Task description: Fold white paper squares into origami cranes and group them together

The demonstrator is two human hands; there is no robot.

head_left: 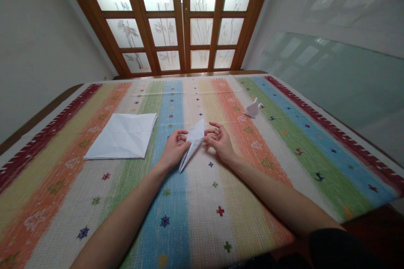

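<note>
Between my two hands is a piece of white folded paper (195, 136), narrow and pointed at both ends, its lower tip reaching down toward me. My left hand (176, 148) pinches its left edge between thumb and fingers. At the right edge, the thumb and fingertips of my right hand (220, 141) close on the paper near its middle, with the other fingers curled. Some fingertips are hidden behind the paper.
A stack of square white paper (121, 136) lies to the left of my hands. Toward the back right stands a small white folded paper figure (252, 108). A striped tablecloth (214, 227) covers the table; wood-framed glass doors (185, 42) stand beyond it.
</note>
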